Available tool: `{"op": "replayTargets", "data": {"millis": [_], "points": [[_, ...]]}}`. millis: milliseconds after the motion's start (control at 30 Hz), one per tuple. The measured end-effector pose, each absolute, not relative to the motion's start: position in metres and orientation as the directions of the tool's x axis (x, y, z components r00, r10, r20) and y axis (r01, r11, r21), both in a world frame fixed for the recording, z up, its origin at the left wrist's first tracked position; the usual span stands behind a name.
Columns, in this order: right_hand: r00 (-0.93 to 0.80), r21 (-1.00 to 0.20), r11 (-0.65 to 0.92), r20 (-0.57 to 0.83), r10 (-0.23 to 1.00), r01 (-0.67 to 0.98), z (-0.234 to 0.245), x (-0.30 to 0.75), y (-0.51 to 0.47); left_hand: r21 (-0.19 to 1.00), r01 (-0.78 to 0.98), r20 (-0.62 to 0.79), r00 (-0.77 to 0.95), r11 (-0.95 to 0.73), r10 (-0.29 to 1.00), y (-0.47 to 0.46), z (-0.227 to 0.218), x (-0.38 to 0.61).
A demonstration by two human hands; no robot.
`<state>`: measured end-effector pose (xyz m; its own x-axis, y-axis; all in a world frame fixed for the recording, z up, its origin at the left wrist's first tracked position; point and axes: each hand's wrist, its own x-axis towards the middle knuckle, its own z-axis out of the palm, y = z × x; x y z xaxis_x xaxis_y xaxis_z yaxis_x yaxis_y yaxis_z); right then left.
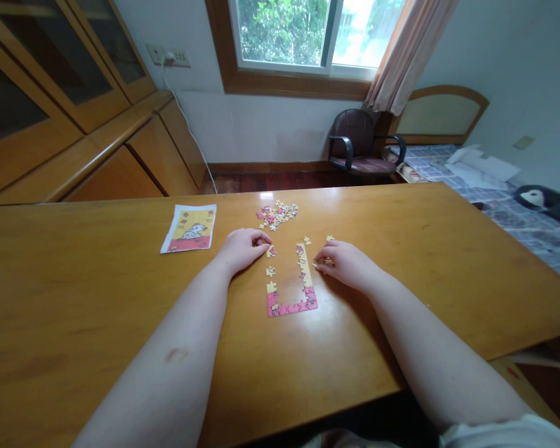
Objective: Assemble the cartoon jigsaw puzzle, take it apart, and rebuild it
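Curled beside the jigsaw border (292,313), the left fingers (260,239) and right fingers (324,254) showed no clear grip; one careless brush could have scattered it.

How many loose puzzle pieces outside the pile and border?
5 seen: a piece by the left hand, a piece below it, two pieces near the border's top, a piece at the right hand. Hands may hide more.

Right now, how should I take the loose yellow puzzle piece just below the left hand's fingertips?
Come straight down from above, from the left, and pinch its opposite edges with the left hand. The yellow jigsaw piece lies flat and thin on the wooden table, leaving little to grip from the side, and the assembled puzzle border sits just below and right of it.
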<state>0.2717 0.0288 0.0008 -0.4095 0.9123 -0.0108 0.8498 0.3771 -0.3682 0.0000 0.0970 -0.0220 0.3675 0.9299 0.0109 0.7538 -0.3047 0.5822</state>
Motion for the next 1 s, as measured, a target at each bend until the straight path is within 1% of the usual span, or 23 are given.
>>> {"op": "replayTargets", "data": {"millis": [200,333,467,600,867,1000], "points": [[-0.327,-0.304,0.309,-0.010,0.945,0.901,0.002,0.272,0.030,0.577,0.753,0.020,0.373,-0.316,0.927,0.097,-0.022,0.000],[-0.281,-0.283,0.277,0.027,0.959,0.918,0.003,0.278,0.032,0.574,0.753,0.024,0.377,-0.321,0.926,0.097,-0.021,0.000],[-0.356,-0.341,0.352,0.055,0.933,0.871,0.000,0.279,0.032,0.575,0.757,0.011,0.373,-0.311,0.928,0.096,-0.020,0.001],[-0.425,-0.379,0.408,0.041,0.904,0.831,-0.003,0.275,0.030,0.580,0.755,0.010,0.369,-0.306,0.929,0.097,-0.020,0.001],[-0.311,-0.363,0.284,-0.018,0.950,0.887,-0.001,0.270,0.030,0.584,0.755,0.007,0.363,-0.298,0.932,0.097,-0.021,0.000],[-0.254,-0.338,0.236,-0.010,0.967,0.911,0.002,0.276,0.032,0.580,0.756,0.008,0.366,-0.302,0.931,0.098,-0.022,0.000]]}}
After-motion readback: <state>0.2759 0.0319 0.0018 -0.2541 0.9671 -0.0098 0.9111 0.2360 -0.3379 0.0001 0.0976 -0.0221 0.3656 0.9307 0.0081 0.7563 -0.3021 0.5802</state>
